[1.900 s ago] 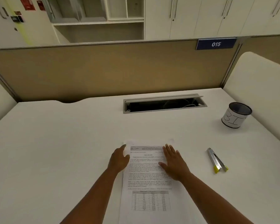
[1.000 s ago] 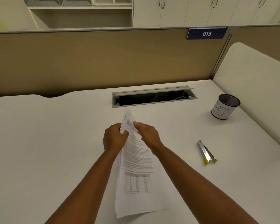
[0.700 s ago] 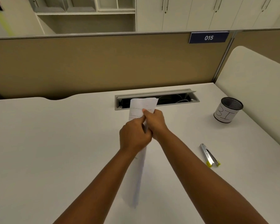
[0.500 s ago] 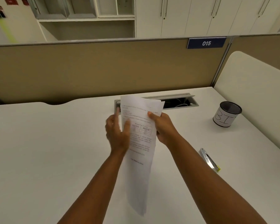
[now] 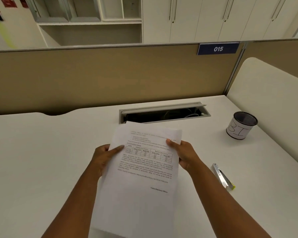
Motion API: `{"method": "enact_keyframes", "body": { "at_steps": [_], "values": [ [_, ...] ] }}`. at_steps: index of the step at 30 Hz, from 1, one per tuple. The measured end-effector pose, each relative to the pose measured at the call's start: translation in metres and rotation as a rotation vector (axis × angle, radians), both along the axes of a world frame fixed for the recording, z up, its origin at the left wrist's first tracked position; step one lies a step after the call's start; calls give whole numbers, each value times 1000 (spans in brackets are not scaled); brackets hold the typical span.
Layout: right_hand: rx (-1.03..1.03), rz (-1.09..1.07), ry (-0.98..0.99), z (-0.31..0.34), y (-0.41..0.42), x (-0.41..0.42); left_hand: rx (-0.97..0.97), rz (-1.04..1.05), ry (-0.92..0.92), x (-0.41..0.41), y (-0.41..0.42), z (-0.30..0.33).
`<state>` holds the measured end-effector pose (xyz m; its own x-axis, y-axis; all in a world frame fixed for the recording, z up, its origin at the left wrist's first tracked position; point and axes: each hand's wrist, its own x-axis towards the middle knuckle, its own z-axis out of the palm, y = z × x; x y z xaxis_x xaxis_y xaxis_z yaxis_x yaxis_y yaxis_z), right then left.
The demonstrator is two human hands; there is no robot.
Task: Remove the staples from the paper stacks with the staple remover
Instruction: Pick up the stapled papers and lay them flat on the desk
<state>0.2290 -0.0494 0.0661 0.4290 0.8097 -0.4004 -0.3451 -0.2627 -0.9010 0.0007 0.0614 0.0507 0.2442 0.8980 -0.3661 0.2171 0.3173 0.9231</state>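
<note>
Both hands' fingers (image 5: 116, 149) clamp the paper stack (image 5: 141, 170); mesh cup (image 5: 241, 127) interior unreadable.

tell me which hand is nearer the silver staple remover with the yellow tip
Right. The right hand holds the printed paper stack's right edge, just left of the silver staple remover with the yellow tip. The left hand holds the stack's far edge.

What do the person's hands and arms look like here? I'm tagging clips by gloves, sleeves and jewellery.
Both are bare: no gloves on the left hand or right hand, and no sleeves on either forearm up to the frame's bottom edge. No watch, bracelet or ring shows on the visible sides.
</note>
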Motion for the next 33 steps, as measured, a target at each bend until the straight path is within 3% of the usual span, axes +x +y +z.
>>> {"method": "enact_keyframes", "body": {
  "at_steps": [4, 10, 14, 16, 18, 21, 23, 26, 30, 33],
  "values": [
    [-168, -125, -146, -31, 1, 6, 1, -43, 136, 0, -5, -21],
    [-368, -102, -569, -69, 3, 10, -46, -72, 311, 1, -12, -57],
    [-422, -67, -678, -83, 3, 12, -3, -172, 595, 3, -13, -65],
    [-440, -53, -720, -88, 3, 12, 105, -175, 820, 10, -17, -60],
    [-426, -43, -763, -93, 2, 10, 354, -109, 992, 23, -22, -60],
    [-342, -77, -829, -95, -3, 9, 692, -188, 811, 59, -39, -65],
    [-285, -114, -916, -93, -8, 12, 745, -398, 708, 82, -48, -74],
    [-310, -118, -1139, -86, -22, 29, 817, -683, 743, 109, -53, -96],
    [-743, -53, -1370, -75, -52, 61, 875, -765, 812, 122, -54, -119],
    [-927, -75, -1222, -74, -73, 73, 892, -695, 787, 121, -56, -128]
  ]
}}
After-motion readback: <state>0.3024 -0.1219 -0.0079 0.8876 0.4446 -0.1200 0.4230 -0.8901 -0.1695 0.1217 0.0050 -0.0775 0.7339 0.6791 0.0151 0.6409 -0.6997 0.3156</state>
